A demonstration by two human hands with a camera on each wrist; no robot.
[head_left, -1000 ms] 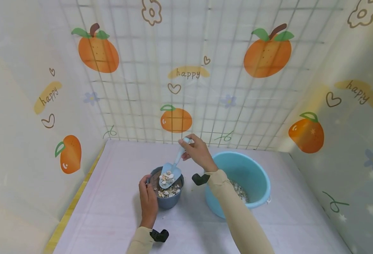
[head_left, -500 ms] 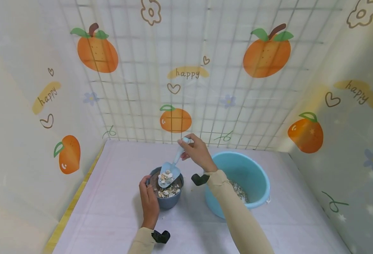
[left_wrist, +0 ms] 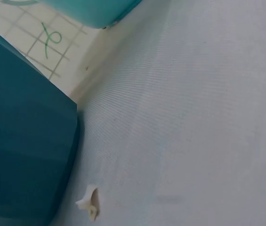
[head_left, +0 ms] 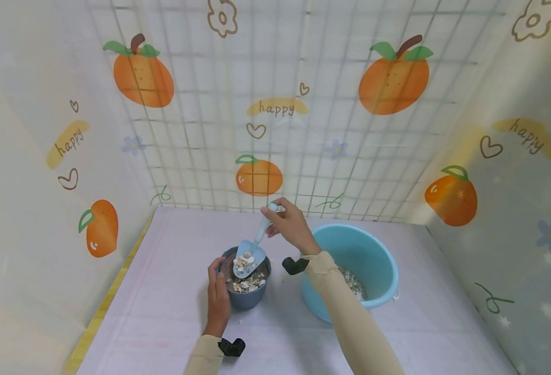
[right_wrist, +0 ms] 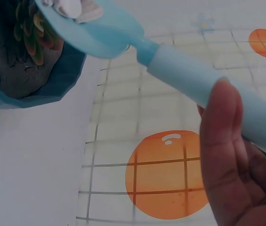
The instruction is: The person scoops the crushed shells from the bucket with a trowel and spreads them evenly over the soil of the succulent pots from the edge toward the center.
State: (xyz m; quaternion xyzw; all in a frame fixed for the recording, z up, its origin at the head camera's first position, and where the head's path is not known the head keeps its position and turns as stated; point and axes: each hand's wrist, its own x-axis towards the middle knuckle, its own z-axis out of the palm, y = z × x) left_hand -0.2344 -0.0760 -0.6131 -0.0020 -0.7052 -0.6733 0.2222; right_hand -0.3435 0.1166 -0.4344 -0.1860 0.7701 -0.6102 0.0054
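Observation:
My right hand (head_left: 290, 223) grips the handle of a light blue hand trowel (head_left: 256, 249), its blade loaded with pale pebbles and shell bits (head_left: 244, 262). The blade hangs, tip down, over a dark blue flower pot (head_left: 247, 300). Inside the pot lie grey-brown soil and a patch of pale pebbles (head_left: 249, 283). A small succulent (right_wrist: 35, 35) with reddish-green leaves shows in the pot in the right wrist view; the trowel hides it in the head view. My left hand (head_left: 218, 299) holds the pot's left side, fingers at the rim. Neither left fingers nor thumb appear in the left wrist view.
A light blue bucket (head_left: 383, 260) with gravel (head_left: 352, 283) at its bottom stands right of the pot, below my right forearm. A whitish fragment (left_wrist: 90, 202) lies beside the pot on the pale cloth (head_left: 162, 312). Printed sheeting over a wire grid (head_left: 331, 78) stands behind.
The trowel blade has shifted very slightly left over the pot, still loaded. My left hand has moved slightly against the pot's side.

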